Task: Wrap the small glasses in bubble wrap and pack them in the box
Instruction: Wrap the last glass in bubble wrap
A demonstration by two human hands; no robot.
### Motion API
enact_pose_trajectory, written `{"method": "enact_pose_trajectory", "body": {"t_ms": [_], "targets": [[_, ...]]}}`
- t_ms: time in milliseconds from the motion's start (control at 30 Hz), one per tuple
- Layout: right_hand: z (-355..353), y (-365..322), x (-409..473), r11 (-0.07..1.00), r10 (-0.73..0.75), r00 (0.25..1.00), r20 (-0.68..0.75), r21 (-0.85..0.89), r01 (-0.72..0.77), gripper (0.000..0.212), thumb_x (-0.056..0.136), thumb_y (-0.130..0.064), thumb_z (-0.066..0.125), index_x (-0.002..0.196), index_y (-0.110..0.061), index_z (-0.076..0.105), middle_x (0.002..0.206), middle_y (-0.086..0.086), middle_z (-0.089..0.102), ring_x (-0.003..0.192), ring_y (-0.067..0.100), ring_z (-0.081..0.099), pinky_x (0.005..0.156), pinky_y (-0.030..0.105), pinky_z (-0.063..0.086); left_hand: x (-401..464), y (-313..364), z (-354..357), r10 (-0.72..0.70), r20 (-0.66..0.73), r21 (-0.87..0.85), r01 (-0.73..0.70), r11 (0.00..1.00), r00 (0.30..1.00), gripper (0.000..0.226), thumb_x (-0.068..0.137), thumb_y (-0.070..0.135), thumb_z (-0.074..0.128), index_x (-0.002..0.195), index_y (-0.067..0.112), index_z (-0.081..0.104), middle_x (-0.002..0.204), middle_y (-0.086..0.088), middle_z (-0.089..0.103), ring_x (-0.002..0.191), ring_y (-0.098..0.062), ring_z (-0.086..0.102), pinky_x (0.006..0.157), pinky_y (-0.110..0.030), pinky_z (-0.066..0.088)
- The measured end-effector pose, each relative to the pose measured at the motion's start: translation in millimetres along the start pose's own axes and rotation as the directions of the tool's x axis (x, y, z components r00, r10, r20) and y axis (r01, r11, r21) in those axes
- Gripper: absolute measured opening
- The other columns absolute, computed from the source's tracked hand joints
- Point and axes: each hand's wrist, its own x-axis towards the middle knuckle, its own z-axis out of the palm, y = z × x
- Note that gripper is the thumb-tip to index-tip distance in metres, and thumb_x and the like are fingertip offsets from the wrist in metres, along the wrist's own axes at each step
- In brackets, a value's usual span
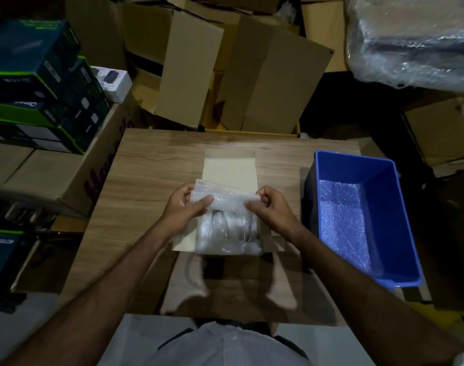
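Observation:
A small open cardboard box (229, 167) stands in the middle of the wooden table (151, 159), its flaps spread out. Inside it lie bundles of bubble wrap (226, 233); the glasses within cannot be made out. Above the box, a folded piece of bubble wrap (225, 198) is stretched between both hands. My left hand (184, 204) pinches its left end with thumb and fingers. My right hand (267, 206) pinches its right end.
A blue plastic bin (383, 207) with a sheet of bubble wrap on its floor stands at the table's right edge. Cardboard boxes (252, 75) crowd the far side. Stacked dark product boxes (35, 83) rise on the left. A plastic-wrapped item (415, 38) sits at the top right.

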Motion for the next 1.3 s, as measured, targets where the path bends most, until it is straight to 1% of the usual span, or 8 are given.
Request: {"method": "enact_pose_trajectory", "body": {"t_ms": [267, 367, 567, 767, 867, 1033, 1200, 1300], "targets": [[-0.5, -8.6, -3.8, 0.998, -0.018, 0.999, -0.038, 0.058, 0.021, 0.034, 0.083, -0.029, 0.082, 0.097, -0.003, 0.065, 0.091, 0.01, 0.071, 0.08, 0.02, 0.07, 0.075, 0.038, 0.062, -5.3, 2.3, 16.2, -0.091, 0.005, -0.112, 0.091, 0.99, 0.996, 0.029, 0.077, 0.035, 0.082, 0.098, 0.018, 0.07, 0.084, 0.003, 0.072, 0.074, -0.014, 0.063, 0.063, -0.021, 0.051], [2.3, -6.4, -2.3, 0.998, 0.007, 0.997, -0.08, 0.062, -0.002, 0.048, 0.078, -0.044, 0.083, 0.09, -0.001, 0.065, 0.091, 0.014, 0.067, 0.084, 0.028, 0.066, 0.082, 0.042, 0.06, -5.4, 0.3, 14.7, -0.119, 0.012, -0.077, 0.12, 0.99, 0.993, 0.047, 0.082, 0.043, 0.081, 0.117, 0.015, 0.069, 0.104, 0.0, 0.078, 0.095, -0.018, 0.075, 0.078, -0.028, 0.06], [5.5, -14.1, -2.6, 0.944, 0.1, 0.994, -0.053, 0.319, -0.078, 0.041, 0.081, -0.022, 0.073, 0.089, 0.014, 0.056, 0.085, 0.019, 0.057, 0.076, 0.03, 0.052, 0.067, 0.037, 0.049, -9.8, -2.5, 7.8, -0.185, 0.077, -0.245, 0.198, 0.949, 0.98, 0.079, 0.074, 0.029, 0.089, 0.136, -0.002, 0.052, 0.116, -0.018, 0.067, 0.095, -0.025, 0.066, 0.075, -0.03, 0.058], [7.1, -11.5, -0.2, 0.932, 0.158, 0.982, -0.099, 0.343, -0.115, 0.018, 0.095, -0.002, 0.065, 0.089, -0.012, 0.051, 0.064, -0.001, 0.057, 0.048, 0.006, 0.051, 0.043, 0.019, 0.044, -12.8, -2.5, 6.1, -0.245, 0.167, -0.155, 0.271, 0.95, 0.955, 0.044, 0.087, 0.021, 0.076, 0.127, 0.017, 0.059, 0.122, -0.006, 0.072, 0.101, -0.017, 0.073, 0.076, -0.028, 0.061], [8.1, -4.7, 1.1, 0.96, 0.132, 0.985, -0.107, 0.261, -0.1, 0.02, 0.095, -0.005, 0.066, 0.102, -0.011, 0.049, 0.075, 0.001, 0.059, 0.056, 0.006, 0.057, 0.049, 0.021, 0.051, -12.3, -5.6, 5.0, -0.254, 0.252, -0.098, 0.285, 0.953, 0.934, 0.039, 0.089, 0.027, 0.073, 0.123, 0.009, 0.065, 0.117, -0.011, 0.073, 0.104, -0.025, 0.071, 0.083, -0.034, 0.06], [15.2, 13.7, 4.5, 0.989, 0.136, 0.984, -0.115, -0.041, -0.142, 0.03, 0.094, -0.02, 0.07, 0.108, -0.015, 0.044, 0.095, 0.013, 0.066, 0.065, 0.018, 0.065, 0.053, 0.031, 0.055, -1.8, -26.8, 6.2, -0.076, -0.071, 0.495, 0.102, 0.863, 0.995, 0.044, 0.079, 0.05, 0.08, 0.068, 0.02, 0.05, 0.064, -0.007, 0.06, 0.062, -0.021, 0.058, 0.06, -0.039, 0.048], [23.9, 27.4, -3.2, 0.867, -0.147, 0.981, -0.124, -0.494, 0.068, 0.041, 0.091, -0.036, 0.07, 0.116, -0.02, 0.042, 0.098, -0.006, 0.055, 0.074, 0.013, 0.055, 0.06, 0.028, 0.043, -12.0, -32.4, 25.8, 0.091, -0.136, 0.782, 0.051, 0.621, 0.987, 0.039, 0.084, 0.03, 0.079, 0.095, 0.019, 0.043, 0.074, -0.001, 0.063, 0.068, -0.021, 0.062, 0.06, -0.036, 0.047], [27.7, 33.5, -8.9, 0.831, -0.27, 0.956, -0.114, -0.529, 0.172, 0.032, 0.093, -0.026, 0.069, 0.117, -0.02, 0.049, 0.113, -0.004, 0.049, 0.082, 0.005, 0.056, 0.066, 0.031, 0.054, -14.7, -36.8, 28.4, 0.13, -0.066, 0.72, -0.043, 0.692, 0.989, 0.038, 0.086, 0.016, 0.075, 0.099, 0.022, 0.039, 0.082, -0.001, 0.06, 0.07, -0.02, 0.061, 0.061, -0.037, 0.049]]}}
